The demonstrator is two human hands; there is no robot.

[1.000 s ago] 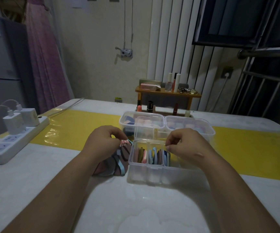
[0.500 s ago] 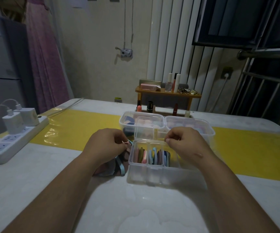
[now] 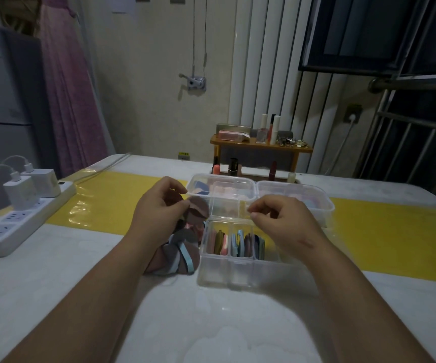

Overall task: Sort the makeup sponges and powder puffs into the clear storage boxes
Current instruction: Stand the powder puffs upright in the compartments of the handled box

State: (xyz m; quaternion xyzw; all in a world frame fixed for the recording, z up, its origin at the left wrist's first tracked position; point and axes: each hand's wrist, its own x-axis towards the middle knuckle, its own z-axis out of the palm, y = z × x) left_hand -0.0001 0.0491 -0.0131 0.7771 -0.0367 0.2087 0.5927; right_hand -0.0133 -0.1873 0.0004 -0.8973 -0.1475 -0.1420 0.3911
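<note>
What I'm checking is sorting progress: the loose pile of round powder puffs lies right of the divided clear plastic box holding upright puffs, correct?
No. The head view shows the loose pile of round powder puffs lying left of the divided clear plastic box holding upright puffs, not right of it.

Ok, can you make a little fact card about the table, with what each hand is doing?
near clear plastic compartment box: colourful puffs standing on edge inside
left hand: pinching a round mauve powder puff
right hand: fingers curled above that box; cannot tell if it holds anything
pile of loose ribboned puffs: on the white table, left of that box
back-left clear box: blue and pink pieces inside
back-right clear box: pale contents, blurry
</note>
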